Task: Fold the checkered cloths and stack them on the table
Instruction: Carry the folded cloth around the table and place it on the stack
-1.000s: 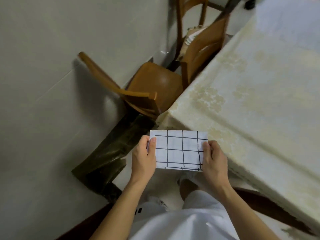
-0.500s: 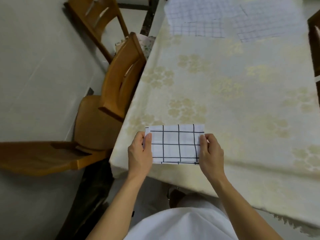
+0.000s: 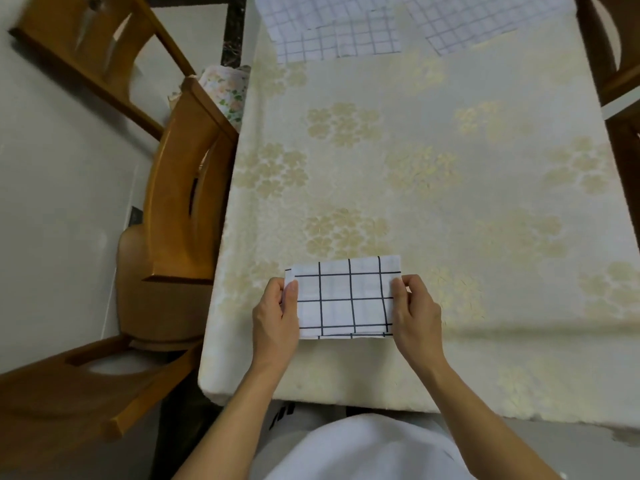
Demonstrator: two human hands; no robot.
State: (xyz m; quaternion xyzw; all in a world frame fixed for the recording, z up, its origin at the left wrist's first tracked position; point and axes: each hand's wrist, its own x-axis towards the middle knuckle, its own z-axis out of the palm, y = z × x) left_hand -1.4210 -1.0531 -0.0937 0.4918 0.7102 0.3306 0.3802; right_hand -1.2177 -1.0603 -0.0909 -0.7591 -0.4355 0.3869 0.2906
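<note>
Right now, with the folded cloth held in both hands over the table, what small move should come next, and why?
Probably lower the folded checkered cloth flat onto the table near its front edge and let go. It already looks folded small, the left hand and right hand pinch its two short ends, and no folded stack shows nearby; the unfolded cloths lie at the far end.

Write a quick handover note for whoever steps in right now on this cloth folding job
Left hand pinches the left edge of the folded checkered cloth; right hand pinches its right edge.
The cloth is over the table's near edge; whether it rests on it is unclear.
Done: this cloth is folded into a small rectangle.
Left: set it down, then fold and stack the unfolded checkered cloths lying at the far end.
</note>
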